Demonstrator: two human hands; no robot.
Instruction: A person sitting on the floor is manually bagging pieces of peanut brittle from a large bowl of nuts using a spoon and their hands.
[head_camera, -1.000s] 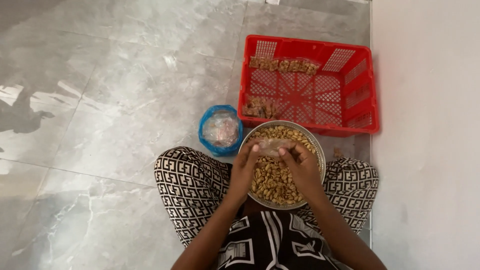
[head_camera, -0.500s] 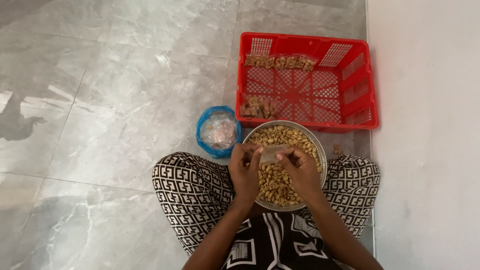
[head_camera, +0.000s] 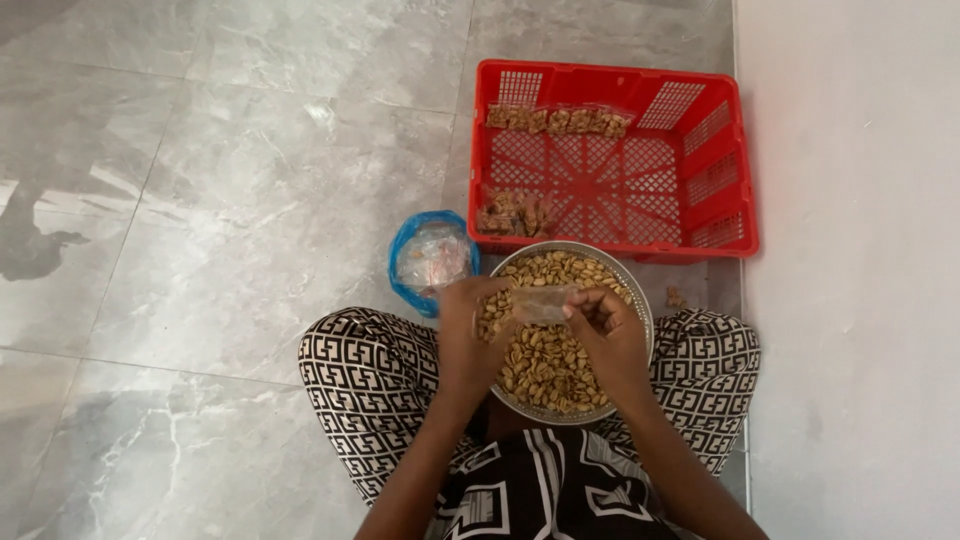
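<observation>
Small clear bag (head_camera: 540, 302), contents unclear, between left hand (head_camera: 468, 330) and right hand (head_camera: 605, 335)

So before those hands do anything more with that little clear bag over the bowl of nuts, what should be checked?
1. Small clear bag held by both left hand and right hand: ok.
2. Bag mouth open: cannot tell.
3. Bag above metal bowl, so spills land inside: ok.
4. Peanuts left in bowl: ok.
5. Room in red basket for more packets: ok.
</observation>
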